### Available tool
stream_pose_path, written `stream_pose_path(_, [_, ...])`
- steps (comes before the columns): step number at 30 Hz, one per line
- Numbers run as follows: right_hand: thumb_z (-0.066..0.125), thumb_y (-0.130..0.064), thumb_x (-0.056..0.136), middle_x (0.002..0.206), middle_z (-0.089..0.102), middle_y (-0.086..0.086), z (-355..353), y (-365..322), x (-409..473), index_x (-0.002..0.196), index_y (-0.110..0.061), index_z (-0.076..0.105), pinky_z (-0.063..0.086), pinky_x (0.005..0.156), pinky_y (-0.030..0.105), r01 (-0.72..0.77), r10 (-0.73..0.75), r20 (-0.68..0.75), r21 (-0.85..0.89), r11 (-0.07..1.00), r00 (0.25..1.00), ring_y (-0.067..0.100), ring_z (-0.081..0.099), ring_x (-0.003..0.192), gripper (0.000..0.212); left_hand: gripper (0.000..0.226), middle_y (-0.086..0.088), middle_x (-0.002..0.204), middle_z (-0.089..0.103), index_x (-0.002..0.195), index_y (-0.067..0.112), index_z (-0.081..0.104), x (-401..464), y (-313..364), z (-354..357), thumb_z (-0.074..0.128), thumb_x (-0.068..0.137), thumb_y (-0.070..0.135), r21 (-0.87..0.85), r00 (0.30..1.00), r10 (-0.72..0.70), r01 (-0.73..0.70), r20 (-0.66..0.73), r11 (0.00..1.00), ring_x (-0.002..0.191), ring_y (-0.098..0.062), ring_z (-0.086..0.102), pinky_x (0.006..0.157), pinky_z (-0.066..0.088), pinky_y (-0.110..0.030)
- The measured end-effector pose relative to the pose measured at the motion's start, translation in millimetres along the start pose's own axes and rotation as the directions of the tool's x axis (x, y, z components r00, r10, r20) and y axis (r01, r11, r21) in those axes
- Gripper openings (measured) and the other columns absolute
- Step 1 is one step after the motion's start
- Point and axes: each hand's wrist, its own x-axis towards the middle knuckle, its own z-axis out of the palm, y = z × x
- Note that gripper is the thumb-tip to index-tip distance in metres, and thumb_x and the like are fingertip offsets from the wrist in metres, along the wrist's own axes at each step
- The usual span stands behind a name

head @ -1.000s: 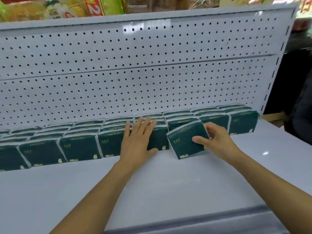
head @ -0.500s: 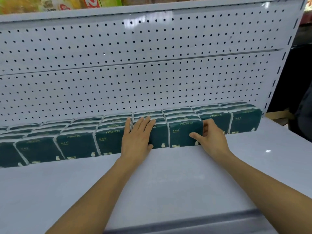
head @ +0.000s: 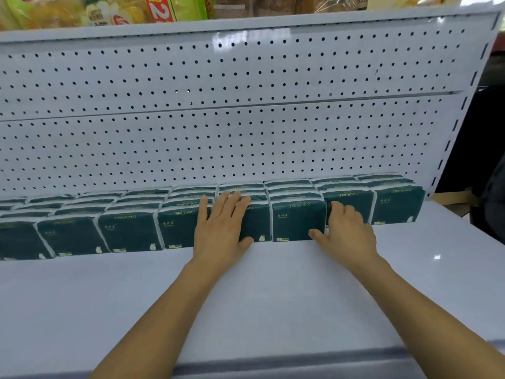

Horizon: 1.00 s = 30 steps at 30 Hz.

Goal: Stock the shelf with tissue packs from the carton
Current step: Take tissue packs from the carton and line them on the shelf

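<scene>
Here the left hand point(head: 222, 228) lies flat, fingers straight, on the packs point(head: 131, 233) rowed at the shelf's point(head: 273, 296) back. The right hand point(head: 345, 233) pinches one pack point(head: 297, 224), thumb at its front, fingers curled behind

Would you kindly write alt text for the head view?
Both hands press on a row of dark green tissue packs along a white shelf: left hand flat, right hand curled, before a pegboard.

head view looks down, close over shelf point(head: 273, 296).
</scene>
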Motion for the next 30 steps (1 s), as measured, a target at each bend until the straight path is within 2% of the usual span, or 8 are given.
stream_pose_path(4, [0.056, -0.049, 0.092, 0.139, 0.046, 0.008, -7, -14, -34, 0.141, -0.013, 0.042, 0.038, 0.1, 0.042, 0.233, -0.231, -0.127, 0.007, 0.972, 0.965, 0.028, 0.045, 0.126, 0.062, 0.074, 0.001, 0.152, 0.044, 0.151, 0.022, 0.038, -42, 4, -10, 0.065, 0.088, 0.05, -0.11, 0.99, -0.038, 0.023, -0.132, 0.994, 0.146, -0.022, 0.031, 0.121, 0.009, -0.049])
stream_pose_path(8, [0.059, -0.043, 0.09, 0.137, 0.054, 0.01, 2, -41, -65, 0.136, -0.013, 0.053, 0.039, 0.105, 0.051, 0.502, -0.439, -0.341, 0.121, 0.856, 0.831, 0.031, 0.052, 0.125, 0.055, 0.065, 0.004, 0.14, 0.056, 0.148, 0.026, 0.04, -90, 1, -31, 0.064, 0.091, 0.047, -0.234, 0.958, -0.147, 0.088, -0.248, 0.968, 0.13, -0.016, 0.046, 0.116, 0.026, -0.043])
stream_pose_path(11, [0.054, -0.043, 0.091, 0.137, 0.055, 0.004, 3, -71, -92, 0.141, -0.019, 0.046, 0.039, 0.104, 0.042, 0.616, -0.505, -0.387, 0.253, 0.746, 0.771, 0.023, 0.051, 0.124, 0.056, 0.059, 0.004, 0.133, 0.061, 0.147, 0.028, 0.041, -132, -9, -53, 0.056, 0.094, 0.049, -0.287, 0.914, -0.25, 0.159, -0.318, 0.945, 0.118, -0.012, 0.049, 0.099, 0.038, -0.033])
stream_pose_path(14, [0.054, -0.043, 0.091, 0.131, 0.059, 0.0, 6, -107, -121, 0.141, -0.022, 0.043, 0.044, 0.096, 0.035, 0.676, -0.555, -0.397, 0.318, 0.664, 0.731, 0.02, 0.054, 0.115, 0.055, 0.058, 0.003, 0.13, 0.063, 0.147, 0.028, 0.041, -177, -33, -71, 0.051, 0.096, 0.051, -0.219, 0.9, -0.297, 0.235, -0.319, 0.947, 0.112, -0.017, 0.055, 0.091, 0.046, -0.035])
stream_pose_path(20, [0.048, -0.039, 0.093, 0.126, 0.061, 0.003, 23, -207, -185, 0.138, -0.019, 0.045, 0.051, 0.084, 0.037, 0.848, -0.736, -0.421, 0.273, 0.453, 0.529, 0.023, 0.057, 0.108, 0.05, 0.051, -0.002, 0.136, 0.058, 0.142, 0.029, 0.052, -282, -117, -106, 0.046, 0.097, 0.051, -0.04, 0.892, -0.357, 0.361, -0.279, 0.932, 0.118, -0.025, 0.056, 0.094, 0.044, -0.042])
stream_pose_path(23, [0.047, -0.036, 0.092, 0.129, 0.059, 0.008, 38, -272, -230, 0.137, -0.017, 0.048, 0.05, 0.086, 0.042, 0.905, -0.796, -0.437, 0.273, 0.326, 0.419, 0.029, 0.058, 0.112, 0.048, 0.048, -0.005, 0.135, 0.059, 0.135, 0.027, 0.059, -341, -163, -129, 0.051, 0.094, 0.05, 0.077, 0.88, -0.394, 0.427, -0.265, 0.901, 0.116, -0.028, 0.056, 0.095, 0.042, -0.046])
stream_pose_path(27, [0.044, -0.04, 0.093, 0.135, 0.055, 0.011, 64, -360, -297, 0.133, -0.017, 0.052, 0.047, 0.09, 0.045, 0.916, -0.841, -0.387, 0.286, 0.28, 0.378, 0.033, 0.055, 0.116, 0.047, 0.048, -0.003, 0.135, 0.057, 0.133, 0.028, 0.058, -425, -228, -150, 0.052, 0.093, 0.053, 0.201, 0.858, -0.469, 0.507, -0.211, 0.838, 0.123, -0.028, 0.053, 0.104, 0.039, -0.055])
stream_pose_path(30, [0.045, -0.041, 0.092, 0.131, 0.057, 0.01, 88, -418, -344, 0.131, -0.016, 0.056, 0.045, 0.086, 0.043, 0.921, -0.883, -0.315, 0.29, 0.259, 0.348, 0.033, 0.057, 0.113, 0.047, 0.053, -0.003, 0.137, 0.056, 0.135, 0.029, 0.056, -486, -272, -163, 0.043, 0.093, 0.057, 0.262, 0.816, -0.559, 0.577, -0.148, 0.774, 0.123, -0.029, 0.053, 0.108, 0.037, -0.054])
